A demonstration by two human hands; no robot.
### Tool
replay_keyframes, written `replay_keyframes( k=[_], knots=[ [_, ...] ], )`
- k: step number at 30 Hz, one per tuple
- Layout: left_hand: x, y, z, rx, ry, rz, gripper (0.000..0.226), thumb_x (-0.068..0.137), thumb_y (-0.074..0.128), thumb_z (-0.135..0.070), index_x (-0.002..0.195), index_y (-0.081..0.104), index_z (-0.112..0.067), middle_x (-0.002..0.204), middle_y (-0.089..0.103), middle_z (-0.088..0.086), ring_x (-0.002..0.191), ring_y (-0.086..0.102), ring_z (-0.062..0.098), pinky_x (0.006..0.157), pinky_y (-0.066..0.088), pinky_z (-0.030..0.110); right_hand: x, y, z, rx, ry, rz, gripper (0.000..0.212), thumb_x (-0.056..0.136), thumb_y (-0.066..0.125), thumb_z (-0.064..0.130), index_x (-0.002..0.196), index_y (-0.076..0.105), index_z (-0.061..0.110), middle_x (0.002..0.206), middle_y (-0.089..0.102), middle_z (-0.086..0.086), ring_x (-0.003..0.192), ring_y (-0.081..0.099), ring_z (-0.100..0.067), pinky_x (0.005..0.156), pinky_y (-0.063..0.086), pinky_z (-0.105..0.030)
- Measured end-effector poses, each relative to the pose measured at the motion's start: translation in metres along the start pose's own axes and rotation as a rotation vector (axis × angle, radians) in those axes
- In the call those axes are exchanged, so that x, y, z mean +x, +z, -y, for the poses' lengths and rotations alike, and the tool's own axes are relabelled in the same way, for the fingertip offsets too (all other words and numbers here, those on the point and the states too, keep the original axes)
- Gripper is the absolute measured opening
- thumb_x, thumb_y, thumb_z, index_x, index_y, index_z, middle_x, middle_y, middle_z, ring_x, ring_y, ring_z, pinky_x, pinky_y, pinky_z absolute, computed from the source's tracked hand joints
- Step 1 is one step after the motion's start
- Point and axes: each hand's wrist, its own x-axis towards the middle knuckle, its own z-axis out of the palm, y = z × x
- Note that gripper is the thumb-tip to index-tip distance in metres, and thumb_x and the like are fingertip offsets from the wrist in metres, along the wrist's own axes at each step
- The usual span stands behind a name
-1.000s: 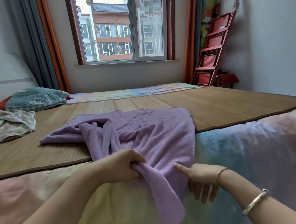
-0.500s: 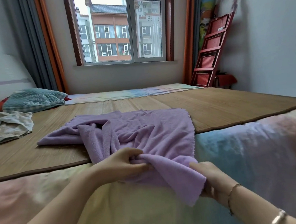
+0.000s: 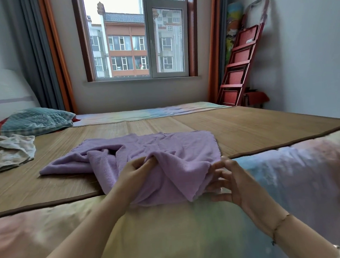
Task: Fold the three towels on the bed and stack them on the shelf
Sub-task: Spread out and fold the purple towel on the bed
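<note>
A purple towel (image 3: 172, 148) lies rumpled across the bamboo mat (image 3: 245, 127) and the near bed edge. My left hand (image 3: 136, 171) holds a raised fold of it near its middle, fingers curled into the cloth. My right hand (image 3: 227, 181) pinches the towel's near right corner, which is turned up off the sheet. A pale crumpled towel (image 3: 7, 152) lies at the far left of the mat. No third towel is seen.
A teal quilted pillow (image 3: 35, 121) lies by the headboard. A red folding rack (image 3: 239, 67) leans on the right wall beside the window. The pastel bedsheet (image 3: 172, 235) covers the near side of the bed.
The hanging end of the purple towel has been lifted back onto the bed. My left hand moved up and away along it, and my right hand took hold of the near right corner.
</note>
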Motion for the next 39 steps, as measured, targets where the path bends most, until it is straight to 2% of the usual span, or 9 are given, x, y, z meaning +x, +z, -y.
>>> replay_keyframes(
  k=[6, 10, 18, 21, 25, 28, 33, 36, 39],
  knots=[
    [0.005, 0.003, -0.001, -0.088, -0.043, -0.087, 0.026, 0.095, 0.054, -0.024, 0.077, 0.071, -0.016, 0.069, 0.072, -0.002, 0.073, 0.064, 0.004, 0.056, 0.048, 0.006, 0.001, 0.019, -0.008, -0.424, -0.227, 0.146, 0.03, 0.083, 0.067, 0.045, 0.086, 0.066, 0.015, 0.073, 0.068, 0.01, 0.069, 0.062, 0.006, 0.063, 0.044, -0.009],
    [0.002, 0.002, -0.004, -0.059, -0.026, -0.033, 0.027, 0.095, 0.054, -0.023, 0.076, 0.071, -0.012, 0.066, 0.071, -0.001, 0.074, 0.064, 0.009, 0.059, 0.05, 0.009, 0.009, 0.019, -0.027, -0.796, -0.499, -0.053, 0.028, 0.058, 0.065, 0.061, 0.073, 0.07, 0.037, 0.082, 0.047, 0.009, 0.089, 0.05, -0.014, 0.076, 0.038, -0.014],
    [0.0, -0.004, -0.011, 0.072, 0.152, 0.045, 0.059, 0.084, 0.063, -0.046, 0.092, 0.064, 0.012, 0.079, 0.06, 0.01, 0.079, 0.051, 0.014, 0.071, 0.039, 0.027, 0.01, 0.029, 0.019, -0.4, -0.683, -0.232, 0.039, 0.092, 0.056, 0.029, 0.053, 0.059, 0.036, 0.066, 0.047, 0.014, 0.074, 0.041, -0.003, 0.066, 0.033, -0.009],
    [-0.005, -0.002, -0.016, 0.128, 0.235, 0.1, 0.079, 0.07, 0.056, -0.062, 0.09, 0.059, 0.015, 0.072, 0.052, 0.007, 0.072, 0.046, 0.013, 0.066, 0.034, 0.03, 0.016, 0.027, 0.025, -0.33, -0.632, -0.217, 0.034, 0.097, 0.051, 0.016, 0.066, 0.066, 0.015, 0.068, 0.05, 0.009, 0.07, 0.04, -0.006, 0.065, 0.035, -0.019],
    [-0.008, 0.003, -0.022, 0.237, 0.36, 0.12, 0.049, 0.07, 0.058, -0.059, 0.09, 0.065, -0.015, 0.074, 0.061, -0.008, 0.068, 0.055, 0.007, 0.064, 0.043, 0.023, 0.02, 0.026, 0.031, -0.293, -0.625, -0.312, 0.034, 0.1, 0.042, 0.015, 0.089, 0.058, -0.013, 0.075, 0.052, -0.016, 0.066, 0.04, 0.0, 0.06, 0.037, -0.01],
    [-0.008, 0.001, -0.02, 0.457, 0.439, 0.071, 0.042, 0.061, 0.069, -0.055, 0.098, 0.052, -0.042, 0.086, 0.064, -0.012, 0.079, 0.06, 0.008, 0.07, 0.049, 0.025, 0.019, 0.029, 0.039, -0.213, -0.6, -0.356, 0.034, 0.101, 0.043, 0.02, 0.087, 0.06, -0.006, 0.079, 0.052, -0.006, 0.069, 0.042, 0.001, 0.065, 0.039, -0.012],
    [-0.011, -0.011, -0.027, 0.646, 0.602, 0.07, 0.024, 0.072, 0.057, -0.031, 0.062, 0.037, -0.023, 0.057, 0.042, -0.013, 0.054, 0.039, -0.002, 0.062, 0.036, 0.013, 0.013, 0.024, 0.044, -0.097, -0.614, -0.3, 0.043, 0.098, 0.049, 0.031, 0.075, 0.052, -0.005, 0.071, 0.038, -0.006, 0.071, 0.033, -0.016, 0.067, 0.029, -0.034],
    [-0.011, -0.025, -0.037, 0.752, 0.529, 0.008, 0.015, 0.071, 0.04, -0.042, 0.076, 0.046, -0.028, 0.057, 0.045, -0.01, 0.063, 0.045, 0.0, 0.072, 0.044, 0.028, 0.003, 0.025, 0.047, -0.129, -0.692, -0.291, 0.042, 0.097, 0.051, 0.029, 0.066, 0.049, 0.002, 0.065, 0.037, -0.003, 0.066, 0.033, -0.012, 0.064, 0.028, -0.03],
    [-0.011, -0.036, -0.046, 0.61, 0.415, 0.055, 0.037, 0.062, 0.045, -0.054, 0.085, 0.059, -0.028, 0.077, 0.06, -0.011, 0.072, 0.054, 0.007, 0.072, 0.045, 0.015, 0.005, 0.024, 0.051, -0.136, -0.72, -0.318, 0.025, 0.095, 0.054, 0.021, 0.073, 0.065, 0.021, 0.086, 0.063, 0.005, 0.081, 0.056, -0.003, 0.074, 0.042, -0.016]
  ],
)
